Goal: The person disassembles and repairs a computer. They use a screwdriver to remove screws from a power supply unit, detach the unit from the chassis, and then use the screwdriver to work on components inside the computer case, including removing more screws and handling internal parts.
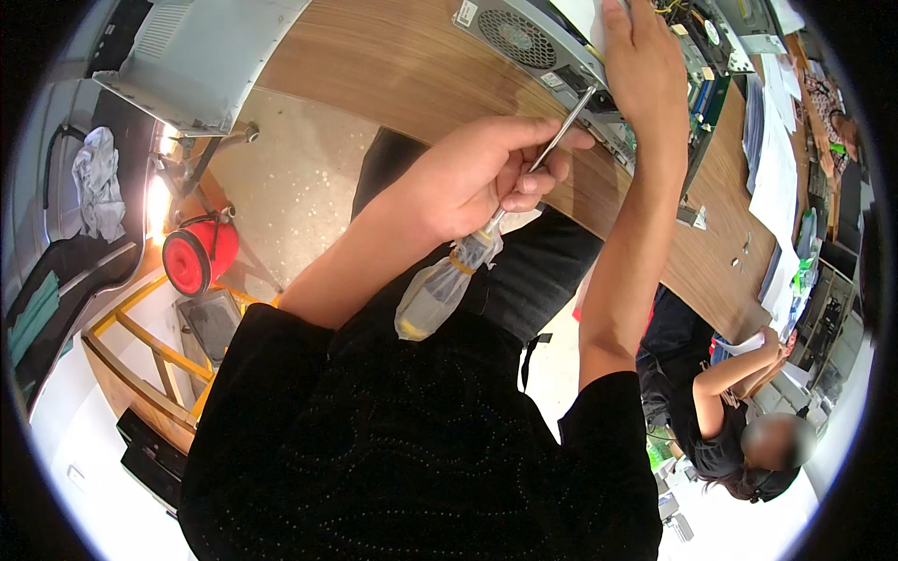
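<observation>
My left hand [496,173] is closed around a screwdriver [567,124], with the thumb and fingers on its long metal shaft. The handle [438,292], wrapped in clear plastic with a yellow band, hangs below that hand. The shaft's tip is beside the back edge of an opened desktop computer case [613,136]. A grey power supply [514,39] with a round fan grille sits at the case's left part. My right hand [645,70] lies over the case beside the power supply, fingers stretched away; some run out of the picture. The screwdriver tip's contact is unclear.
The wooden desk [346,47] carries small metal parts [739,252] and papers [774,178] at the right. A grey metal cover [201,61] stands far left. Below lies a red cylinder [201,255]. A person in black [725,411] handles papers at the lower right.
</observation>
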The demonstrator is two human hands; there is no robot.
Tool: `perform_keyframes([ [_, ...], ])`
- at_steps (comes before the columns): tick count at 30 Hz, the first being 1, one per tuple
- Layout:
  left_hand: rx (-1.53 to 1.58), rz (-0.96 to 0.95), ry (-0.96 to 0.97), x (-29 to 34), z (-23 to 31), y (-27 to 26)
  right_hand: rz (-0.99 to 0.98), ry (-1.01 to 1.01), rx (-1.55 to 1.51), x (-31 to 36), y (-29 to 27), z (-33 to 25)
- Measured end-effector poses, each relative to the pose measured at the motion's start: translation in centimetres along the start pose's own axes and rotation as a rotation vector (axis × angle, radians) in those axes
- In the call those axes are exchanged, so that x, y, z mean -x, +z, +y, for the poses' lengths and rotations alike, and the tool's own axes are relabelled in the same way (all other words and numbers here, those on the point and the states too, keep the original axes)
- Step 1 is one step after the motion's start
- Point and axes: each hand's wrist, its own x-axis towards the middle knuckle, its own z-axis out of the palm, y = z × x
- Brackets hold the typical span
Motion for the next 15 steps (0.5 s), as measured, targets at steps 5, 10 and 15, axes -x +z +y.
perform_keyframes([
  [5,-0.051,0.035,0.019,0.0,0.4,0.3,0.005,0.028,0.060,-0.2,0.3,0.1],
  [10,-0.081,0.087,0.020,0.3,0.5,1.1,0.065,0.044,0.061,-0.1,0.4,0.2],
  [15,-0.139,0.149,0.031,0.2,0.3,1.3,0.073,0.050,0.045,-0.1,0.5,0.1],
])
